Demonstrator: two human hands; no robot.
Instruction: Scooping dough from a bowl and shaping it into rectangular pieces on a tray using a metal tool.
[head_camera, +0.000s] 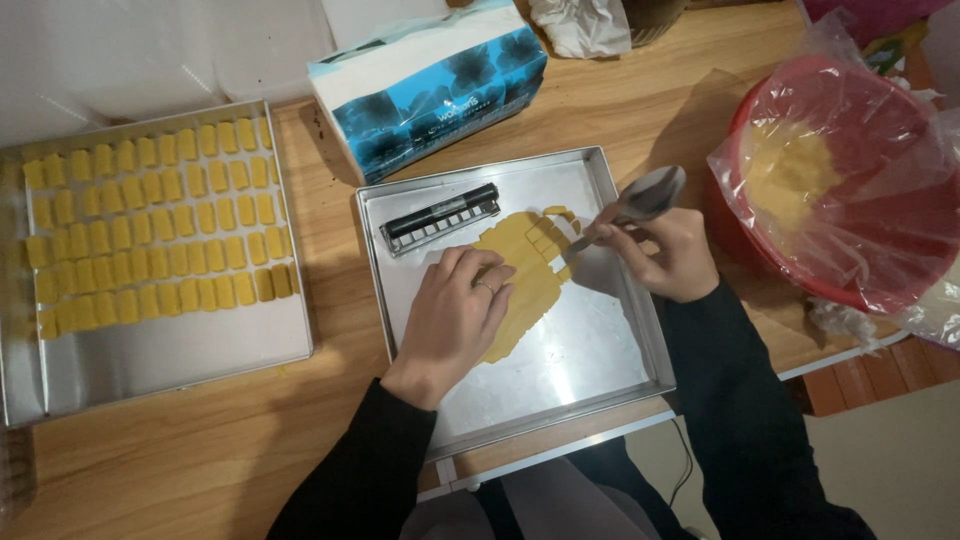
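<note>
A flat sheet of yellow dough (522, 248) lies in a shallow metal tray (560, 385) in front of me. My left hand (455, 310) rests palm down on the near part of the dough, a ring on one finger. My right hand (668, 252) holds a metal spoon (640, 200) by its handle, bowl up, with the handle end at the dough's right edge, where a few small cut pieces sit. A black and metal grid-shaped cutter (440, 218) lies in the tray just beyond my left hand.
A second metal tray (170, 355) at the left holds several rows of small yellow dough pieces (150, 230). A blue tissue box (430, 85) stands behind the trays. A red bowl (850, 180) with dough, wrapped in clear plastic, sits at the right. The table's edge runs just below the near tray.
</note>
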